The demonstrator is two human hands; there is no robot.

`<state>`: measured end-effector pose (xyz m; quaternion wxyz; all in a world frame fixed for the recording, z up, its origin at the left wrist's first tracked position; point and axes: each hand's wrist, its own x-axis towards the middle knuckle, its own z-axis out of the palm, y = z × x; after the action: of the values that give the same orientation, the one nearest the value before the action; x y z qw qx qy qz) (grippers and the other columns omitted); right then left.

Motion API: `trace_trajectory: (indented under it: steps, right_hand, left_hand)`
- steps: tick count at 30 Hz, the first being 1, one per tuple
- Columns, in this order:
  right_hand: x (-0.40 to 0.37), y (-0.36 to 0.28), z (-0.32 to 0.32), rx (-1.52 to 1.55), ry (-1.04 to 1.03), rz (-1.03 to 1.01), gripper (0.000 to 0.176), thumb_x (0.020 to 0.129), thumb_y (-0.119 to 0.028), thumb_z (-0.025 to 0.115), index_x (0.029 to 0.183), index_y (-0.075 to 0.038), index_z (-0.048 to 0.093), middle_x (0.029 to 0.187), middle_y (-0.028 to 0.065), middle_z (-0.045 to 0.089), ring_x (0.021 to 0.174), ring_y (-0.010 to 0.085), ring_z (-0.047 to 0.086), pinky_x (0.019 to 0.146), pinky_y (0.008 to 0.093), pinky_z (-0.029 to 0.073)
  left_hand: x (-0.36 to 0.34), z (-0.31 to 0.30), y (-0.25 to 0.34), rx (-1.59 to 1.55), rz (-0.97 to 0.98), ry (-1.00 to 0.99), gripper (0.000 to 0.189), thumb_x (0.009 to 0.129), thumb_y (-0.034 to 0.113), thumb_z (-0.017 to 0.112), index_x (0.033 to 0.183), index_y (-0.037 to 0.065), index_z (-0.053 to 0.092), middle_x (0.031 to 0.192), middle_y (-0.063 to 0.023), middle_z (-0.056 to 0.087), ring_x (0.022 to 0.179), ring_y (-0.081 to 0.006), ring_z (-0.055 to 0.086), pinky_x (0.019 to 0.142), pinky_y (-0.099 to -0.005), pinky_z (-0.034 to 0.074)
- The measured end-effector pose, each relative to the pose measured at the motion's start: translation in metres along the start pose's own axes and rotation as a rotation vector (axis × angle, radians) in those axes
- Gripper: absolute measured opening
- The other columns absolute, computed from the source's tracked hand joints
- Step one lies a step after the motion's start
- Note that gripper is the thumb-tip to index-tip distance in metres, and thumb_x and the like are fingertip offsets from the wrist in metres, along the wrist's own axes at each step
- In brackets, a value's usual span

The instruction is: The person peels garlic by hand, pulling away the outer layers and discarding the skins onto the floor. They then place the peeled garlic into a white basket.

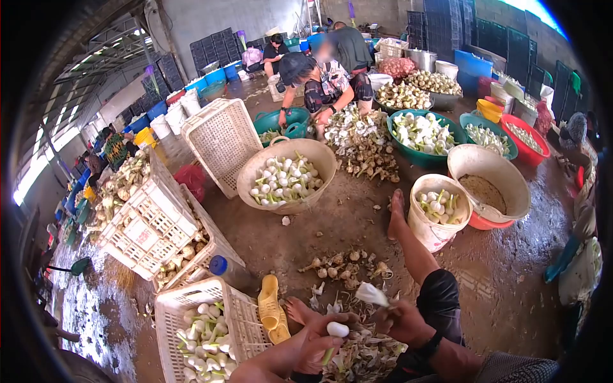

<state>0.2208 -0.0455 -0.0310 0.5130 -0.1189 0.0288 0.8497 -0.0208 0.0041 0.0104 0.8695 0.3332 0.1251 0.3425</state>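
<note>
My left hand [313, 351] is closed round a garlic bulb [338, 329], white and smooth, its green stem poking out below the fingers. Just right of it, my right hand [408, 324] is closed on a strip of white garlic skin [371, 294] that sticks up from the fingers. Whether this hand also holds a tool cannot be made out. Under both hands lies a heap of peeled skins [367, 357]. A little farther off are unpeeled garlic bulbs [345, 268] on the floor. Left of my left hand, a cream plastic crate [246, 319] holds many peeled bulbs with stems.
A yellow clog [271, 303] lies beside the crate. Ahead stand a wide tub [329, 163] of garlic and a white bucket [418, 220] of garlic. Stacked crates [143, 239] fill the left. A co-worker [325, 76] sits behind a peel heap [361, 137].
</note>
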Motion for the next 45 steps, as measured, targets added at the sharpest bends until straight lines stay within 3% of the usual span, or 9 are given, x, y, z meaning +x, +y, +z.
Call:
trace_trajectory:
  steps: [1, 3, 6, 10, 19, 29, 35, 39, 45]
  right_hand:
    - [-0.002, 0.006, -0.016, -0.001, 0.0, -0.001, 0.031, 0.093, -0.031, 0.051, 0.105, -0.004, 0.059, 0.075, 0.0115, 0.059, 0.064, 0.0223, 0.053, 0.061, 0.0351, 0.043]
    - [-0.002, 0.015, -0.025, -1.94, -0.338, -0.14, 0.027, 0.094, -0.025, 0.052, 0.109, -0.005, 0.06, 0.078, 0.0124, 0.061, 0.073, 0.0266, 0.061, 0.067, 0.04, 0.049]
    - [-0.007, 0.03, -0.007, -2.455, -0.288, 0.194, 0.029, 0.095, -0.023, 0.054, 0.114, -0.003, 0.061, 0.086, 0.0149, 0.065, 0.081, 0.0277, 0.066, 0.073, 0.0401, 0.052]
    - [-0.006, 0.03, 0.037, -1.496, 0.113, 0.104, 0.037, 0.094, -0.032, 0.058, 0.116, -0.002, 0.062, 0.089, 0.0155, 0.067, 0.079, 0.023, 0.066, 0.074, 0.0346, 0.052]
    - [0.002, 0.067, 0.039, -1.713, -0.062, -0.296, 0.028, 0.095, -0.027, 0.058, 0.103, 0.0, 0.061, 0.083, 0.0169, 0.063, 0.075, 0.0272, 0.063, 0.068, 0.0389, 0.049]
    - [0.001, 0.052, 0.044, -1.623, 0.051, -0.289, 0.021, 0.095, -0.019, 0.056, 0.102, 0.0, 0.061, 0.075, 0.0097, 0.061, 0.066, 0.0188, 0.06, 0.061, 0.0334, 0.048]
    - [-0.01, -0.028, 0.048, -1.244, 0.383, -0.349, 0.026, 0.095, -0.021, 0.059, 0.11, 0.0, 0.063, 0.081, 0.0038, 0.067, 0.066, 0.0099, 0.061, 0.059, 0.0255, 0.051]
    - [-0.013, -0.144, 0.076, -1.472, 0.584, -0.802, 0.034, 0.098, -0.028, 0.043, 0.105, -0.002, 0.064, 0.08, 0.0076, 0.067, 0.066, 0.012, 0.063, 0.06, 0.0289, 0.05]
    - [0.015, -0.191, 0.054, -1.548, 0.555, -0.406, 0.036, 0.096, -0.029, 0.055, 0.114, 0.002, 0.058, 0.084, 0.0083, 0.066, 0.058, 0.0121, 0.06, 0.047, 0.0254, 0.047]
  left_hand:
    - [0.0, 0.002, -0.003, -0.066, 0.094, 0.064, 0.045, 0.08, 0.001, 0.062, 0.125, -0.003, 0.055, 0.128, -0.0176, 0.057, 0.116, -0.0277, 0.059, 0.099, -0.0366, 0.048]
    - [0.001, 0.0, -0.007, -0.105, 0.139, 0.125, 0.032, 0.084, 0.003, 0.061, 0.115, -0.003, 0.059, 0.125, -0.0188, 0.058, 0.111, -0.03, 0.062, 0.096, -0.0402, 0.051]
    - [0.002, 0.0, -0.004, -0.103, 0.069, 0.294, 0.024, 0.085, 0.003, 0.06, 0.109, -0.002, 0.06, 0.124, -0.0192, 0.058, 0.111, -0.0297, 0.061, 0.095, -0.0403, 0.051]
    - [0.007, 0.007, -0.009, -0.031, 0.144, 0.31, 0.016, 0.087, 0.001, 0.057, 0.103, -0.002, 0.059, 0.122, -0.0187, 0.058, 0.109, -0.0284, 0.062, 0.094, -0.0384, 0.052]
    - [0.007, 0.01, -0.015, 0.265, 0.142, 0.269, 0.037, 0.078, -0.004, 0.06, 0.115, -0.002, 0.058, 0.129, -0.0137, 0.056, 0.111, -0.0244, 0.061, 0.096, -0.0357, 0.049]
    - [0.013, 0.002, -0.02, 0.117, 0.163, 0.427, 0.027, 0.09, 0.003, 0.056, 0.116, -0.005, 0.057, 0.118, -0.0116, 0.062, 0.105, -0.0204, 0.062, 0.092, -0.0316, 0.049]
    - [0.01, -0.014, -0.028, 1.316, 0.052, 0.232, 0.032, 0.087, 0.021, 0.067, 0.107, -0.002, 0.064, 0.098, -0.0178, 0.068, 0.089, -0.0302, 0.065, 0.082, -0.0381, 0.05]
    - [0.01, 0.003, -0.029, 1.302, 0.028, 0.072, 0.032, 0.084, 0.024, 0.068, 0.102, -0.002, 0.064, 0.094, -0.0224, 0.065, 0.093, -0.0388, 0.062, 0.081, -0.0425, 0.048]
    - [0.013, 0.007, -0.022, 1.317, -0.052, 0.081, 0.036, 0.086, 0.029, 0.068, 0.106, -0.001, 0.065, 0.102, -0.0198, 0.066, 0.098, -0.0349, 0.063, 0.086, -0.04, 0.05]
